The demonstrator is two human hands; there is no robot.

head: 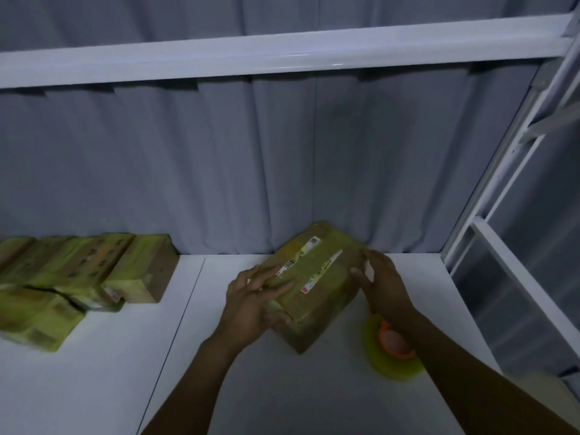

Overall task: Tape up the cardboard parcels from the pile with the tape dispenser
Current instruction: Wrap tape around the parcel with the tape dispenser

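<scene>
Seemingly to steer it toward the stack [78, 271] at left, both hands grasp the parcel [317, 277] mid-shelf [282, 390], left hand [254, 298] clamping its near corner, right hand [384, 285] cupping its far side.

Head view, down, probably near shelf [94, 387].

Left hand [251, 296] and right hand [384, 287] hold a taped parcel [317, 277] on a white shelf [276, 390].
</scene>
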